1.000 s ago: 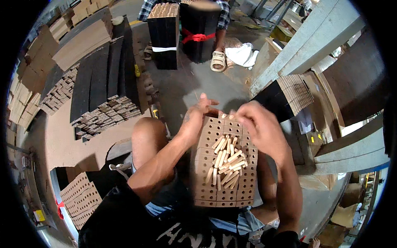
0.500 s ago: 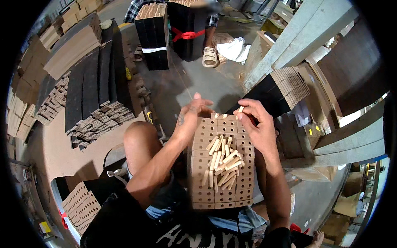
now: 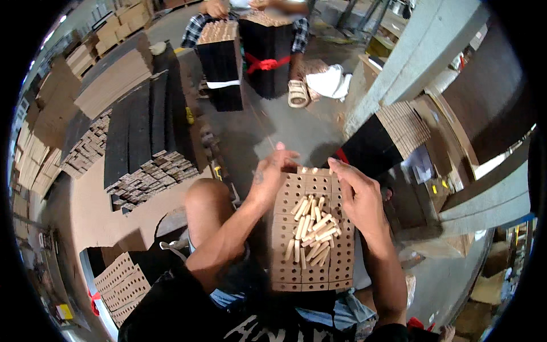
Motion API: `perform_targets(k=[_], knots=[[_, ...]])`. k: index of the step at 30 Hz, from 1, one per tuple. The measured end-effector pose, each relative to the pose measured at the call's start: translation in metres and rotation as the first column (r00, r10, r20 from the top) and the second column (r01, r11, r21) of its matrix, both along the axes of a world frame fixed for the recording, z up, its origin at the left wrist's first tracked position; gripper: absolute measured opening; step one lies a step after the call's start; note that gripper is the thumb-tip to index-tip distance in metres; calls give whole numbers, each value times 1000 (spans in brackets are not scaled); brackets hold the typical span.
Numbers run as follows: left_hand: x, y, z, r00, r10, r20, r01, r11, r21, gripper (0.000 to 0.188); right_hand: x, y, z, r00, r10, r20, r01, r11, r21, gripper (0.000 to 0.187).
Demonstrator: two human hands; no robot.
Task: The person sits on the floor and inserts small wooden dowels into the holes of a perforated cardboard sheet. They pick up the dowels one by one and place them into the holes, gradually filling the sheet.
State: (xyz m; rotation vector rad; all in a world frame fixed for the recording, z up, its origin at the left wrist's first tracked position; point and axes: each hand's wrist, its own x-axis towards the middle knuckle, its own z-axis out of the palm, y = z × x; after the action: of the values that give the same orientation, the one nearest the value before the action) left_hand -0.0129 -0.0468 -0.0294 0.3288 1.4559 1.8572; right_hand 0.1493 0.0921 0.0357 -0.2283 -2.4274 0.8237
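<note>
Working at the far edge now, apparently seating dowels into holes one by one! Holding the fingertips of the right hand (image 3: 358,194) right over what looks like a short, pale, round wooden dowel (image 3: 331,170) at the far right corner of a tan fibreboard block (image 3: 285,273) drilled with rows of round holes; pinching or merely pressing, impossible to tell from this angle. Resting the left hand (image 3: 269,175) near the far left corner, fingers loosely spread, thumb up, gripping nothing visible. Showing two matching dowels (image 3: 314,170) in that same far row. Probably calling for a straight, firm push next, then a reach back to the loose heap of pale wooden dowels (image 3: 322,228) lying mid-block (pointing every which way, plenty to pick from). Looking tidy elsewhere, too: standing between the knees, facing holes upward, seaming into several strips, leaving most holes dark and bare. Glimpsing ahead a tall, black-sided bundle (image 3: 222,74), bristling with pale pegs on top.
</note>
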Motion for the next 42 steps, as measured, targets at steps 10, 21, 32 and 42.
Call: perform_targets(k=[10,21,32,42], knots=[[-2,-3,-9,987,-10,-162,4,999,-33,66,11,0,-12,997,-75,-28,78,991,113,43],[-1,1,-20,997,13,-70,-15,1000,-27,59,17,-11,24,994,71,87,-90,965,248,36],[-2,-3,-13,995,-68,-78,64,996,-57,51,18,10,22,912,283,297,-322,942,90,9],[8,-6,6,1000,0,19,0,1000,21,61,31,34,31,978,156,137,-138,982,-132,9]])
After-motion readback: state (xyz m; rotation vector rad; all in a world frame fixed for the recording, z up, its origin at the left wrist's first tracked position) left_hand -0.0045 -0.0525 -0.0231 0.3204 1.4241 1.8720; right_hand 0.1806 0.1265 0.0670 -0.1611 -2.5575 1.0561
